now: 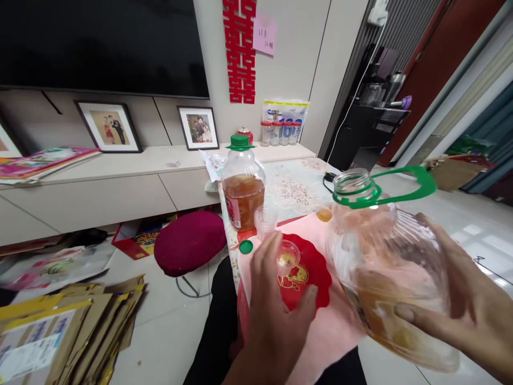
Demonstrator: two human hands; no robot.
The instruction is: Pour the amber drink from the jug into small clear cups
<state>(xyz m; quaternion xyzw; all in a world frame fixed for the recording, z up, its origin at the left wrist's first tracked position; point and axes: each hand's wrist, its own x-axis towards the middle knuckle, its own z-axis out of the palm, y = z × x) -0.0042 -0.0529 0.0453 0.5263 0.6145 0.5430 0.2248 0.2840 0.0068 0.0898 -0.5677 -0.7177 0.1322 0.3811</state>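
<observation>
A big clear plastic jug [385, 256] with a green carry handle and an uncapped mouth is gripped by my right hand [468, 305]. It tilts over the table's near right side, with some amber liquid low inside. My left hand [276, 305] hovers over a red scalloped mat [316, 267], thumb and fingers apart, nothing visible in it. Just beyond its fingers are a small clear plastic cup [289, 255] and another clear cup [266, 220]. A green cap [246, 246] lies at the left. Behind stands a capped jug [243, 198] of brown liquid.
Pink paper [320, 331] covers the near part of the table, a patterned cloth [296, 187] the far part. A round maroon stool [190, 240] stands left. Flattened cardboard [100, 321] lies on the floor. Glass jars [280, 133] and framed photos [198, 128] line the cabinet.
</observation>
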